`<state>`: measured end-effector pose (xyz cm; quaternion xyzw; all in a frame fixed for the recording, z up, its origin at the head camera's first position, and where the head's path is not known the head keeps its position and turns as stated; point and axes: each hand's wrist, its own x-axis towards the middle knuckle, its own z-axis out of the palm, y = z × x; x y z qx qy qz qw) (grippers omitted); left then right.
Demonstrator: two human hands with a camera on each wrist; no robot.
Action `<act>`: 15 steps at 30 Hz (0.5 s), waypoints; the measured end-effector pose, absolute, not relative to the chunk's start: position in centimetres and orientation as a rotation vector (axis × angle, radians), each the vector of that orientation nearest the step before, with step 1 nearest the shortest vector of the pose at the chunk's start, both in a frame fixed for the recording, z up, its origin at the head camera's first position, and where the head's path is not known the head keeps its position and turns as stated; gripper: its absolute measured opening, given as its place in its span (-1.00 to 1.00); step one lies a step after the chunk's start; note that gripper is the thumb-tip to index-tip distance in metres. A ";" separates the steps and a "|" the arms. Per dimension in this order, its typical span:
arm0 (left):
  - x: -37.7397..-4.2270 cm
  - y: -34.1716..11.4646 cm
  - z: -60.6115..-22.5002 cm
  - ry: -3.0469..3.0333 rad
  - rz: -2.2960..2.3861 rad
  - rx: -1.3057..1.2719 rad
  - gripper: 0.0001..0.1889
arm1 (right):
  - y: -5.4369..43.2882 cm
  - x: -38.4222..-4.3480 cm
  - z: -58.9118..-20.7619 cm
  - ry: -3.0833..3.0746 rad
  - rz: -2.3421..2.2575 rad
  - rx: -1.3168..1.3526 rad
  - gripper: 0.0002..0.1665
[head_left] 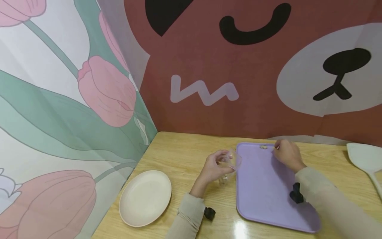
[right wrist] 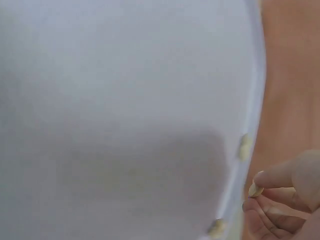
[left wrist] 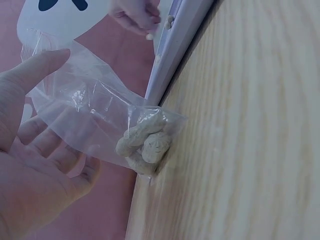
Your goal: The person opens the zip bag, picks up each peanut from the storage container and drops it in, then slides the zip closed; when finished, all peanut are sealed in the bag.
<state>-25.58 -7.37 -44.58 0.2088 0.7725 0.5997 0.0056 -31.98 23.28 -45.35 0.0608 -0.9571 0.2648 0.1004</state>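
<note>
Tray point(head_left: 259, 192) lies beneath the right hand point(head_left: 287, 154); a plate point(head_left: 145, 199) sits left of the left hand point(head_left: 213, 167). Hands are apart. The left grips a clear bag point(left wrist: 97, 100) near its mouth, probably keeping it accessible, clustered lumps point(left wrist: 147, 145) weighting its bottom. The right pinches a peanut-like piece point(right wrist: 255, 189) beside two similar pieces point(right wrist: 216, 228), seemingly lined along the tray's far edge.

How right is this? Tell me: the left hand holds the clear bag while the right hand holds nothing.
Wrong about the right hand: the right wrist view shows it pinching a small pale piece. The left hand does hold the clear bag.
</note>
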 end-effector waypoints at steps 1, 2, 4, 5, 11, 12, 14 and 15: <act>-25.2 -7.4 -44.1 2.405 1.883 0.654 -0.42 | 23.0 -31.9 -45.0 -2.823 0.790 0.196 -0.77; -24.9 -7.4 -43.5 2.397 1.887 0.655 -0.43 | 22.7 -31.9 -44.7 -2.813 0.798 0.215 -0.78; -24.2 -7.4 -42.6 2.380 1.894 0.656 -0.44 | 21.9 -31.6 -43.7 -2.805 0.823 0.249 -0.80; -23.9 -7.4 -42.2 2.379 1.897 0.656 -0.44 | 21.5 -31.4 -43.2 -2.786 0.833 0.277 -0.81; -23.9 -7.3 -42.1 2.383 1.905 0.661 -0.45 | 17.7 -29.1 -39.4 -2.713 0.952 0.413 -0.86; -23.8 -7.3 -42.1 2.386 1.902 0.662 -0.46 | 17.1 -28.7 -38.9 -2.703 0.970 0.435 -0.87; -23.8 -7.3 -41.9 2.388 1.899 0.662 -0.46 | 15.9 -27.9 -38.1 -2.674 0.993 0.494 -0.89; -23.8 -7.3 -41.9 2.392 1.893 0.662 -0.46 | 15.4 -27.5 -37.8 -2.667 1.002 0.519 -0.90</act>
